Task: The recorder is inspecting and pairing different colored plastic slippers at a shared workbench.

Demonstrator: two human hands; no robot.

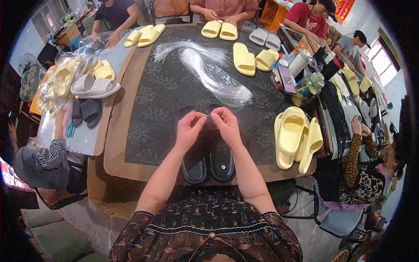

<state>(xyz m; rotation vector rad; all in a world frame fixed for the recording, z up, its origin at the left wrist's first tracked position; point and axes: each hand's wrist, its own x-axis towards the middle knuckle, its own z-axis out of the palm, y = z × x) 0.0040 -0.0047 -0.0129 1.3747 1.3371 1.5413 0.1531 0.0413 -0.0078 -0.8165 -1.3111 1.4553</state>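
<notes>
Both my hands meet over a pair of black slide slippers, the left slipper (194, 166) and the right slipper (221, 159), lying side by side at the table's near edge. My left hand (188, 129) is closed in a pinch, thumb against forefinger. Close beside it, my right hand (226, 125) pinches the same way, the fingertips of both nearly touching. Whatever thin thing lies between them is too small to make out. The hands and wrists hide part of the slippers. Beyond them lies a loose bundle of clear plastic strands (196, 70) on the dark patterned mat (148, 118).
Yellow slides (291, 135) stand at my right, more yellow slides (244, 59) farther back. A glass jar (309, 87) and a phone (286, 79) stand at the right edge. Grey slippers (94, 85) and bagged pairs lie on the left table. Several people work around.
</notes>
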